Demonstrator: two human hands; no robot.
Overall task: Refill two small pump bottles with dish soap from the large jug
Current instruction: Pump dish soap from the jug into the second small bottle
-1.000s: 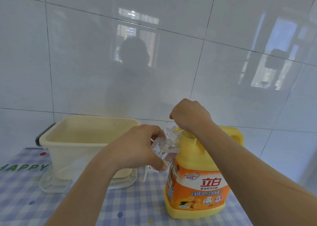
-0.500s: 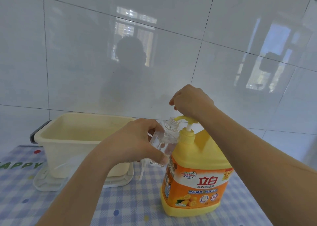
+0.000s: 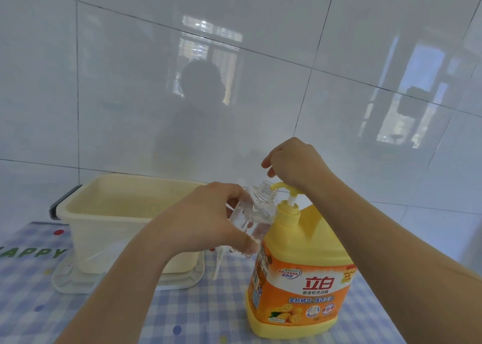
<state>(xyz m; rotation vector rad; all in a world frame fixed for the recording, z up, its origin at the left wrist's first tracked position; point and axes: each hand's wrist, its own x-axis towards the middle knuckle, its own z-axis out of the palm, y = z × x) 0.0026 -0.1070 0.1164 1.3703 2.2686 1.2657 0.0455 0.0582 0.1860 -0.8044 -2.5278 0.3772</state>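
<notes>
Head view shows one large yellow plastic soap jug [image 3: 300, 270] with an orange label, upright on the blue checked tablecloth [image 3: 182, 312]. One small clear plastic bottle [image 3: 254, 213], uncapped and tilted, has its open neck right under the jug's yellow pump spout [image 3: 283, 187]. The left hand [image 3: 208, 221] grips that bottle; the right hand [image 3: 294, 161], fingers curled, rests on the pump. One cream plastic tub [image 3: 125, 213] stands at left on one white lid [image 3: 125, 281]. One loose white pump tube [image 3: 217, 264] lies nearby.

The jug [image 3: 300, 273] stands on the table [image 3: 182, 315] at near right; the tub [image 3: 125, 228] sits to its left, on a tray [image 3: 86, 283], the wall [image 3: 130, 95] far behind; a bottle [image 3: 257, 213] hangs between them
</notes>
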